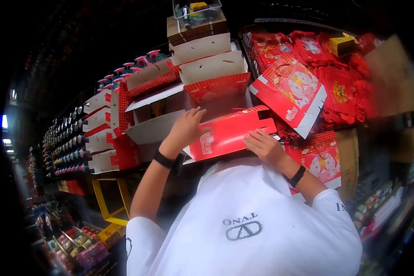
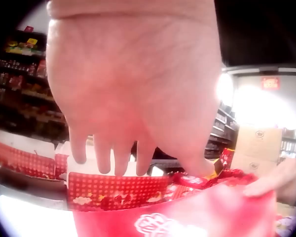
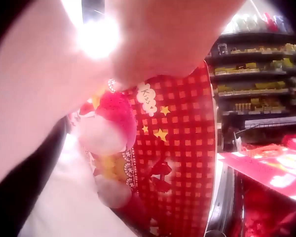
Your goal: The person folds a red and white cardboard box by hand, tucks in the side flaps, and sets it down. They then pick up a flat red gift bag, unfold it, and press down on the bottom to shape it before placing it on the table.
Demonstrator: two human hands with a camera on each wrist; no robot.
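A red cardboard gift box (image 1: 230,135) with pale printed lettering lies across the front of the person's body, with a notched flap at its right end. My right hand (image 1: 264,146) grips its near edge, fingers extended over the red face; the thumb is hidden in the head view. Red gingham with a cartoon print covers the box side (image 3: 182,143) seen in the right wrist view. My left hand (image 1: 186,129) is raised over the box's left end, fingers extended and holding nothing. In the left wrist view, its palm (image 2: 133,84) shows above the red face.
Open gift boxes (image 1: 218,87) with white flaps stand behind the hands, and more stand at the left (image 1: 101,133). Another gift box (image 1: 290,92) leans over red packets (image 1: 336,87) at the right. A yellow frame (image 1: 110,200) is below left.
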